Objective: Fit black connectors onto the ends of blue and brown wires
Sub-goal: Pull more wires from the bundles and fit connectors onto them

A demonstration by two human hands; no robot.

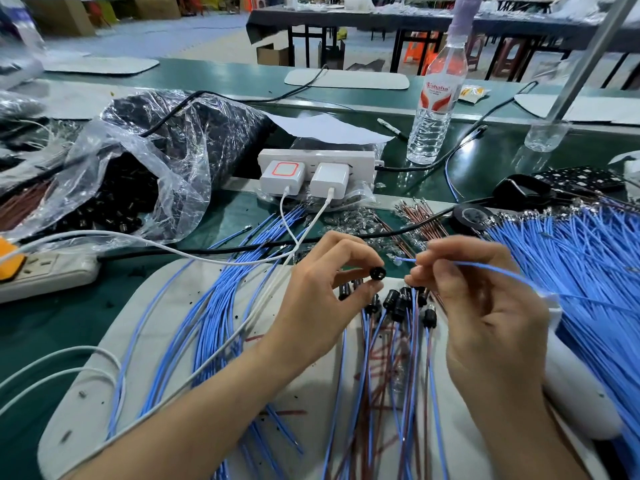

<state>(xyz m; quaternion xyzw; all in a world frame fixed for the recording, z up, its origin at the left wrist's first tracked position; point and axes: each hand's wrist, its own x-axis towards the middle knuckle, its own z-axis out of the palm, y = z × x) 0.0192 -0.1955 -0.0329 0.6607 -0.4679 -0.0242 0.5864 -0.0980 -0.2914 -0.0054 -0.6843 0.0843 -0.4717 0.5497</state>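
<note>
My left hand (pixel 318 289) pinches a small black connector (pixel 377 273) between thumb and fingertips, its open end facing right. My right hand (pixel 485 299) holds a blue wire (pixel 485 267) whose metal-tipped end (pixel 398 260) points left, a short gap from the connector. Below the hands, several black connectors fitted on blue and brown wires (pixel 398 303) lie on a white mat (pixel 166 341). A big bundle of blue wires (pixel 581 258) fans out at the right. Loose blue wires (pixel 221 299) lie to the left.
A clear plastic bag of black connectors (pixel 145 174) sits at the left. A white power strip with two chargers (pixel 315 171) stands behind, and another strip (pixel 45 268) lies at the left. A water bottle (pixel 436 98), black tape roll (pixel 471 216), brown terminal wires (pixel 422 216) and white cables (pixel 207 251) crowd the green bench.
</note>
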